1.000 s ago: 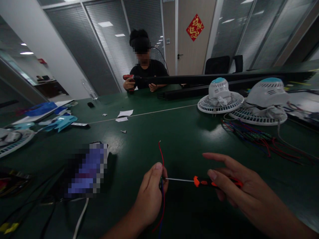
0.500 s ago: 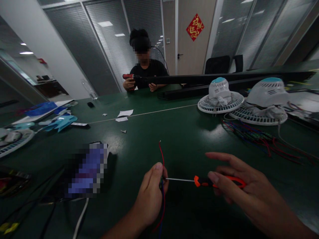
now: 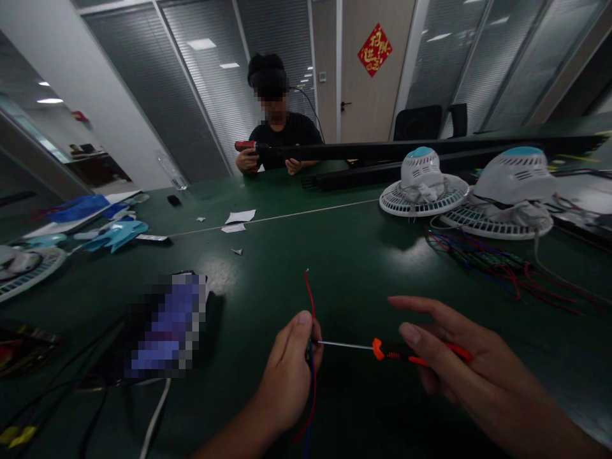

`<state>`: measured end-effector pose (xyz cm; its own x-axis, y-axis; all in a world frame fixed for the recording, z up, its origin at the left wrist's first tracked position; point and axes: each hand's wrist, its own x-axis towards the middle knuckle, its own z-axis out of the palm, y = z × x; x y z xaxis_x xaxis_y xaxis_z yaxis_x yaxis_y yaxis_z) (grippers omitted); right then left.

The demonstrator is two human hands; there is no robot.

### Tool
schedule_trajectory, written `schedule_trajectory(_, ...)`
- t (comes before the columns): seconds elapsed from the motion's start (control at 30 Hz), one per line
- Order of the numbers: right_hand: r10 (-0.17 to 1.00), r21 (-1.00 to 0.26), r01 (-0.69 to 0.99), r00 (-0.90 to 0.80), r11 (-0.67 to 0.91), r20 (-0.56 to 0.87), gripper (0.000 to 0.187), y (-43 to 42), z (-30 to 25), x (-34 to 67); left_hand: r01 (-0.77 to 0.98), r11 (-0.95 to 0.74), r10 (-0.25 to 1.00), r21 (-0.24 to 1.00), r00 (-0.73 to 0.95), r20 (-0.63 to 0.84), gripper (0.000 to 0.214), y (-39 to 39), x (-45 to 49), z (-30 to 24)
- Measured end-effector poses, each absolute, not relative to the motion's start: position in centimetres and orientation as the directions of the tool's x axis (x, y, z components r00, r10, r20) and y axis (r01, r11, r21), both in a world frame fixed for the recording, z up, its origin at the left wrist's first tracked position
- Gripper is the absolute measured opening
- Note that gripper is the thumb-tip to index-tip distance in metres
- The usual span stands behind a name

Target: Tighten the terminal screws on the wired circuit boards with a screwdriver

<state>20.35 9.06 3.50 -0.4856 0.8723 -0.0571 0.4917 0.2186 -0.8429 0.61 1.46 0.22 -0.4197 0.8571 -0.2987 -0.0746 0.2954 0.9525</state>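
Note:
My left hand (image 3: 289,366) is closed around a small green circuit board (image 3: 310,349), mostly hidden by the fingers. A red wire (image 3: 310,294) rises above the hand, and red and blue wires (image 3: 312,408) hang below it. My right hand (image 3: 459,357) grips a screwdriver (image 3: 394,349) with an orange and black handle, its thumb against the handle and the index finger stretched out. The metal shaft points left, level, and its tip meets the board at my left fingers; the exact contact is hidden.
Left of my hands lies a phone-like device (image 3: 167,331) with a blurred screen and cables. White fan parts (image 3: 423,191) and a bundle of wired boards (image 3: 488,255) lie at right. Across the table a person (image 3: 285,131) holds a red power tool (image 3: 246,146) near long black bars (image 3: 382,151).
My right hand's fingers have shifted slightly around the screwdriver handle. The left hand and the board have stayed in place.

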Motion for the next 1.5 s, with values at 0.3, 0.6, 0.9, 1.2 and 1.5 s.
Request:
schedule_trajectory(0.3,0.865,-0.855,0.454,-0.502,0.249,-0.015,0.062,9.03,3.62,20.47,-0.055,0.304,0.846,0.951,-0.444,-0.296,0.044,1.58,0.60,0.28)
schedule_trajectory(0.6,0.873,-0.865,0.437,-0.487,0.247,0.004,0.057,9.03,3.58,20.41,-0.075,0.285,0.859,0.956,-0.422,-0.290,0.044,1.40,0.47,0.05)
schedule_trajectory(0.9,0.885,-0.885,0.396,-0.465,0.243,0.035,0.049,8.87,3.75,20.26,-0.080,0.288,0.853,0.954,-0.430,-0.294,0.043,1.46,0.66,0.53)
schedule_trajectory(1.2,0.899,-0.875,0.426,-0.437,0.228,0.022,0.051,8.97,4.23,20.11,-0.051,0.289,0.863,0.956,-0.419,-0.283,0.045,1.51,0.54,0.32)
schedule_trajectory(1.5,0.868,-0.876,0.440,-0.494,0.198,-0.052,0.060,9.06,3.53,20.38,-0.053,0.290,0.867,0.956,-0.409,-0.286,0.045,1.56,0.55,0.48)
